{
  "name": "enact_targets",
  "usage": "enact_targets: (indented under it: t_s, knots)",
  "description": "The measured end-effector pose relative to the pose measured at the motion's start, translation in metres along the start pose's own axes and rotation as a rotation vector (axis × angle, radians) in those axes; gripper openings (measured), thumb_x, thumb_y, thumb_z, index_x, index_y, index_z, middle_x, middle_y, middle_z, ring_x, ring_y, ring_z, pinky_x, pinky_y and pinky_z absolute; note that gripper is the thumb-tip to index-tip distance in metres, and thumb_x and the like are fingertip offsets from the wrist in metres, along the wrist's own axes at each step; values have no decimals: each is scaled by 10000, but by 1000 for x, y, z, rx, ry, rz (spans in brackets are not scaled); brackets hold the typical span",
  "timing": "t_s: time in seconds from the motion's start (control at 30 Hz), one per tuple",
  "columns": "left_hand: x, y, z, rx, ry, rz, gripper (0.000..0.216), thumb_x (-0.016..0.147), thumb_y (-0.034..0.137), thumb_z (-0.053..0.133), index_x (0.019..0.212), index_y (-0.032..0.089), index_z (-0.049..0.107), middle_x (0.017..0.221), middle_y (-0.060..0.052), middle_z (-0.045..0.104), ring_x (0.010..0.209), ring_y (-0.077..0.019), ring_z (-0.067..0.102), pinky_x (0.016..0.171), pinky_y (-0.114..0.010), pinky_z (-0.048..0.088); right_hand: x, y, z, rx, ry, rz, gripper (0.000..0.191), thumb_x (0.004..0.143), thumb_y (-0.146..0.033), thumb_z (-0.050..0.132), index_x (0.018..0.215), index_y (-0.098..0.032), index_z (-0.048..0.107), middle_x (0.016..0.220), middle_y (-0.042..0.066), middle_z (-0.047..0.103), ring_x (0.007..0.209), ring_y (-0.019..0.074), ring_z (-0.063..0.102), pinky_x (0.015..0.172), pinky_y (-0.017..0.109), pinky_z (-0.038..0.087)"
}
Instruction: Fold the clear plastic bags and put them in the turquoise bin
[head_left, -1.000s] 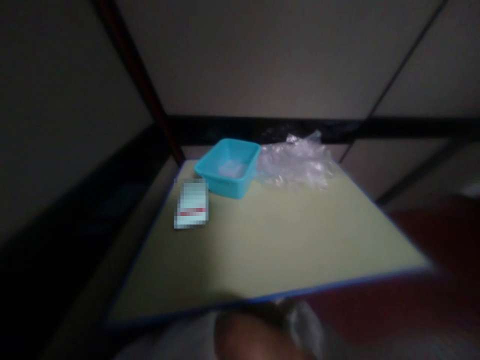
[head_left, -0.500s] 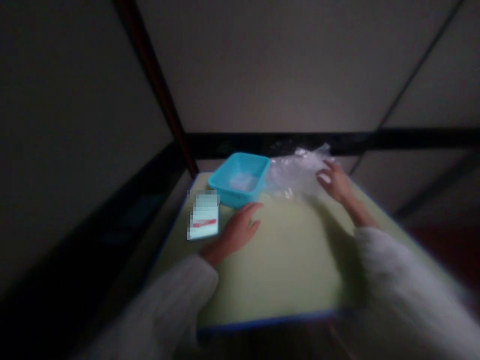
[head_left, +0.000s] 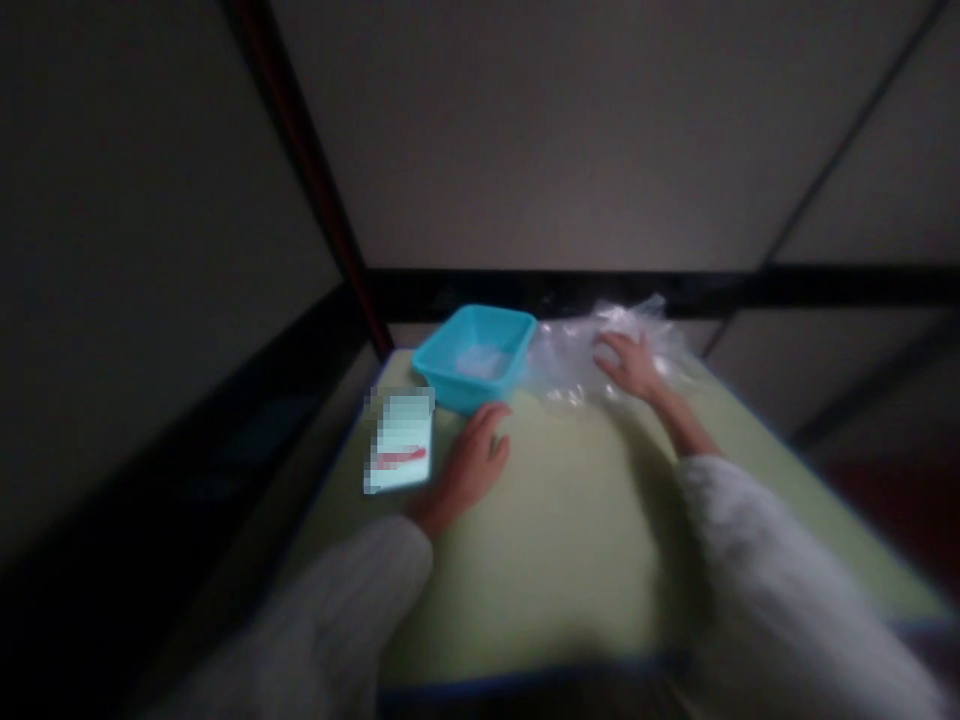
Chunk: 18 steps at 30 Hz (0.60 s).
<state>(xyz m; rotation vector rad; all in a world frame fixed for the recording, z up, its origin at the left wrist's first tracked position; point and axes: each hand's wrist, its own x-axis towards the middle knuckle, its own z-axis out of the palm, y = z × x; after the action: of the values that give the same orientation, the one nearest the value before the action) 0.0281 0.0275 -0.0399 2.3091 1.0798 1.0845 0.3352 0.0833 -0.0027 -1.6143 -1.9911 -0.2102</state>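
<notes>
My left hand is over the table in front of a turquoise plastic basket, its fingers stretched out and apart from the thumb, holding nothing. The basket has something pale in its bottom, too blurred to name. My right hand reaches over a crumpled clear plastic bag to the right of the basket. Its fingers are spread and slightly bent; whether they touch the bag I cannot tell. A phone with a bright, pixelated screen and a red mark lies left of my left hand.
The yellow-green table has a blue edge and stands in a corner. A grey wall with a dark band rises behind it, and a dark panel is on the left. The scene is dim and blurred.
My right hand has moved left, further over the plastic bag. My left hand has stayed nearly in place by the basket. The view has shifted slightly.
</notes>
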Motion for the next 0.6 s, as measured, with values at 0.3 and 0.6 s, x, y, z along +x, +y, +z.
enact_targets:
  t_s: [0.3,0.6]
  knots:
    - [-6,4,-2,-92,4,7,324,776,68,477,1068,174,566,1178,-89,576,1150,-204,535,1030,-383,409,14,-18,-15,200,127,51,484,936,-419,371,1337,-176,495,1366,158,513,1291,365,410,1024,725,91]
    - [-3,-1,2,-364,44,-165,394,740,93,527,1122,180,568,1295,-106,538,1225,-224,490,1025,-399,410,18,-57,-80,840,281,-151,626,870,-535,484,1438,-344,302,1547,11,237,1275,291,456,1002,518,412]
